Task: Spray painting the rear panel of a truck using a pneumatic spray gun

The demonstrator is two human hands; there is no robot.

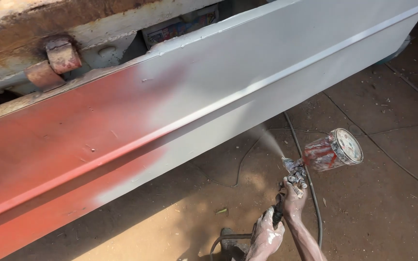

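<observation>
Spray gun (293,169) held low at right of view, nozzle aimed up-left at the panel (209,92). Right hand (293,198) wrapped tight around the gun's handle, fingers closed on it, paint-flecked. Left hand (266,237) just below and left of the right, its grip closed around the black hose (276,215) where it leaves the gun's base; hand smeared with pale paint. Cup (332,151) sits on top of the gun, tilted to the right, red-stained sides, round pale lid facing the camera. Faint mist (267,137) fans from the nozzle toward the lower edge of the panel.

Panel is long, metal, running diagonally from lower left to upper right, with a raised ridge along its length. Left portion red, right portion grey; the boundary between colours is soft and blurred. Gun is near the grey part, not touching it.

Behind the panel at upper left, a rusty frame (35,29) with a hinge (56,60). Floor (388,193) is brown, dusty, with thin cables trailing across it. Sunlight falls across the lower left ground.
</observation>
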